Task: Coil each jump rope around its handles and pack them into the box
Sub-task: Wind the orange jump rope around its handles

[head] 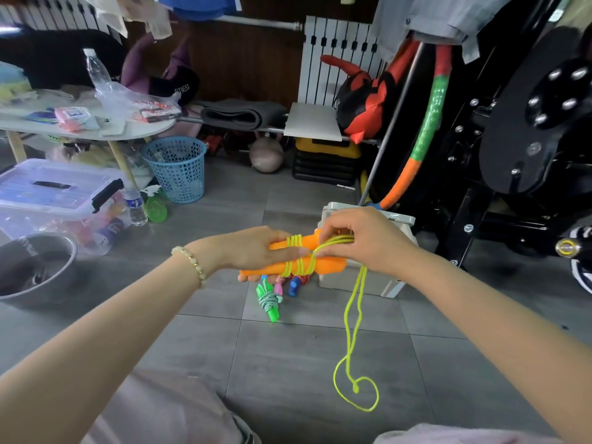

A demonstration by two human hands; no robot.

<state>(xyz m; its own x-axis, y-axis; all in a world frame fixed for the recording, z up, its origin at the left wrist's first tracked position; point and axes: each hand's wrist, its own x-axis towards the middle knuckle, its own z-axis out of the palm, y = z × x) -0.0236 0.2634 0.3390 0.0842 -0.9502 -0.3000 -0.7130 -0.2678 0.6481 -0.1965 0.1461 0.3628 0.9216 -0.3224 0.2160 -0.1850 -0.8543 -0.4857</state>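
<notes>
The pair of orange handles (330,263) lay side by side, held level above the floor in the middle of the view. Several turns of the yellow-green rope (352,331) were wound around their middle. The left hand (256,251) gripped the handles at their left end, fingers curled underneath and thumb laid across the coils. The right hand (362,238) pinched the doubled rope just right of the wraps, fingers bent around the strands. From that hand the loose rope hung down and ended in a loop on the grey tiled floor (288,363).

Just beyond and below the handles, three already coiled ropes lay together on the tiles: a green-handled rope (270,299), a pink-handled one (278,287) and a blue-handled one (293,288). A white boxy object (352,283) stood just right of them, partly hidden behind the right hand; I could not tell what it was.

Far left sat a clear storage bin (48,193) with its lid on, a metal bowl (35,267) nearer, and a blue basket (177,168) farther back.
</notes>
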